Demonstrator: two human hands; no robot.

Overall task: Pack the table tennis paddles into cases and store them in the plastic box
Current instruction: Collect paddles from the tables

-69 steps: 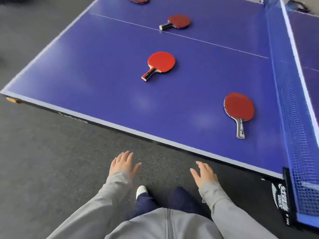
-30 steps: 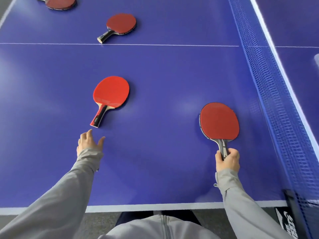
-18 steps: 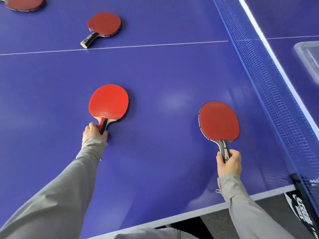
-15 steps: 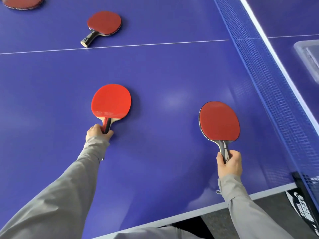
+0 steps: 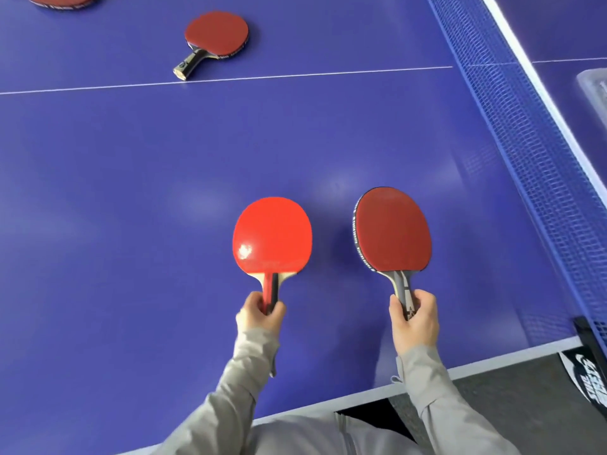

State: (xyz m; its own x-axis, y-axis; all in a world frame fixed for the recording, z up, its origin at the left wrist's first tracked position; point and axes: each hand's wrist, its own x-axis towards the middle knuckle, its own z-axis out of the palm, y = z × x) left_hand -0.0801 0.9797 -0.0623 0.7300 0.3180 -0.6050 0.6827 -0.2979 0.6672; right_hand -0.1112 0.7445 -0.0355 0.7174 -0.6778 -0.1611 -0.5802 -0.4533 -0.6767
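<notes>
Over table (image 5: 131, 192), left hand (image 5: 259, 315) and right hand (image 5: 415, 318) grip paddles (image 5: 272, 234).

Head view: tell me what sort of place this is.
Probably an indoor table tennis room. A blue table with white lines carries a net; the left hand grips a bright red paddle, the right hand a darker paddle, and a third paddle lies farther off.
</notes>
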